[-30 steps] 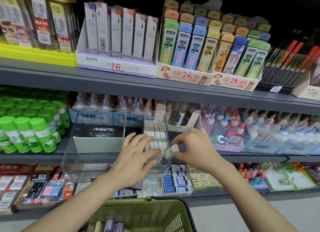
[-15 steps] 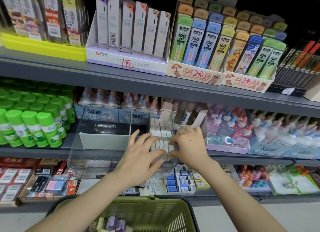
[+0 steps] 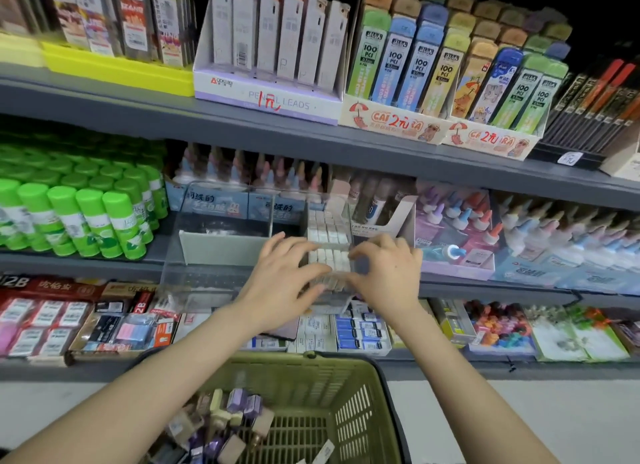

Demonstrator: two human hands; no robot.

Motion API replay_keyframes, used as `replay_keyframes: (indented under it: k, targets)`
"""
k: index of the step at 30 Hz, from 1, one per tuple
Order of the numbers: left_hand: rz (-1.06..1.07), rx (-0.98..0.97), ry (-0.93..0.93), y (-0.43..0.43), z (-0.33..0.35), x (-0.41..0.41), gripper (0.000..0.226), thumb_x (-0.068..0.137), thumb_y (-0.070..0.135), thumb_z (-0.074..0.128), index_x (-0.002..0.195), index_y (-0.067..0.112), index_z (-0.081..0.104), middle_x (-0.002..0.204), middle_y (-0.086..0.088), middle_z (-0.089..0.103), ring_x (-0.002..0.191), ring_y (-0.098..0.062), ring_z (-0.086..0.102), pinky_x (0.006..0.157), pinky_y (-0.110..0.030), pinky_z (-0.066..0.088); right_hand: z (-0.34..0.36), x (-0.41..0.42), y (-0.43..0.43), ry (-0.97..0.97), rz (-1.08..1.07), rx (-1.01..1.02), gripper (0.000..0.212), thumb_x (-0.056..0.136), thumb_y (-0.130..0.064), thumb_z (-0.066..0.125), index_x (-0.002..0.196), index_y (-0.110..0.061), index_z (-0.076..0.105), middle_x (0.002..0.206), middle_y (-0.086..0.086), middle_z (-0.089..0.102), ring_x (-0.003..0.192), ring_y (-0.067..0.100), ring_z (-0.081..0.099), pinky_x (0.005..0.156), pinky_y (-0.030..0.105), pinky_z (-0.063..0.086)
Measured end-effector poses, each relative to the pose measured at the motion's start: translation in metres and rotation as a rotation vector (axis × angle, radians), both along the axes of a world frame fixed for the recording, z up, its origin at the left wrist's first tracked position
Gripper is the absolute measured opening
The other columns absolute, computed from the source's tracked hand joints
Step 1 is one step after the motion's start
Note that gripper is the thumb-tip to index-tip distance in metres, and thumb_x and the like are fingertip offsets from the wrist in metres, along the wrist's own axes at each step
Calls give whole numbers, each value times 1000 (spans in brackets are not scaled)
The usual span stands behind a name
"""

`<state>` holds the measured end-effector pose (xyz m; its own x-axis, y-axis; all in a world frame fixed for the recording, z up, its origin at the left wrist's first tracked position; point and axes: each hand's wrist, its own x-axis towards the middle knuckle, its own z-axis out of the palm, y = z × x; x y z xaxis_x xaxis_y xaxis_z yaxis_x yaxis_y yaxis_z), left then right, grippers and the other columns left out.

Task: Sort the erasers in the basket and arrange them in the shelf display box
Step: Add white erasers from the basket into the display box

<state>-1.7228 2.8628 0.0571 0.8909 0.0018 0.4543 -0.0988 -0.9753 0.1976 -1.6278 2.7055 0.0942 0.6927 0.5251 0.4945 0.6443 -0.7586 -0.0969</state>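
A clear display box stands on the middle shelf, split by a divider. Its right compartment holds rows of white erasers; the left compartment looks empty of erasers. My left hand lies with fingers spread against the front row, holding nothing. My right hand pinches thumb and forefinger on a white eraser at the right end of that front row. Below, the green basket holds several loose erasers in purple, cream and pink sleeves.
Green glue sticks stand left of the box, and a tray of glue bottles sits right of it. Pencil lead boxes fill the upper shelf. Packed erasers line the lower shelf behind the basket.
My right hand has carried a white eraser from beside the box into the front row. The left hand stayed on the row, and the view has tilted down, showing more of the basket.
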Motion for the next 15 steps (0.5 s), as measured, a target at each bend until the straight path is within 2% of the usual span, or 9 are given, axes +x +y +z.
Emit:
replay_keyframes:
  k: [3,5,6,8,10,12,15]
  targets:
    - [26,-83,-182,-2,-4,-35,31,85,33,47,101,20,71,110,-4,64,107,-22,50,97,-36,29,7,-33,-26,94,85,261,18,69,-31,81,80,-21,71,87,-2,64,82,23,57,72,32,35]
    - [40,-145,-226,-9,-24,-65,28,85,27,48,94,14,71,99,-3,65,98,-19,50,88,-31,33,-13,-66,-43,276,120,391,7,78,-21,74,79,-20,68,82,-10,60,79,16,55,73,30,42]
    - [34,-167,-198,-14,-41,-80,28,86,26,48,92,12,71,94,-2,64,93,-17,50,83,-29,36,-33,-81,-51,398,116,388,5,80,-18,72,80,-19,67,80,-14,58,77,14,56,74,28,44]
    - [12,-209,-48,-23,-83,-108,29,86,27,46,90,13,71,89,0,64,89,-15,50,78,-26,40,-85,-104,-62,722,75,246,6,81,-17,71,86,-16,68,84,-10,62,79,14,59,78,28,48]
    - [6,-282,183,-32,-130,-132,29,87,31,46,92,16,70,90,3,65,89,-15,56,75,-24,45,-147,-117,-74,1026,14,20,19,83,-20,70,100,-11,68,93,0,66,87,16,62,83,29,49]
    - [29,-407,417,-40,-175,-150,20,90,27,54,100,17,69,97,2,64,93,-19,60,76,-24,44,-203,-128,-86,1199,-83,-164,30,86,-23,67,111,-8,64,100,2,64,95,16,62,82,25,47]
    - [70,-570,696,-57,-229,-165,22,93,25,57,113,17,63,109,0,60,101,-19,58,76,-21,40,-267,-144,-99,1341,-178,-290,40,87,-25,66,122,-8,58,116,7,65,106,20,61,91,30,48]
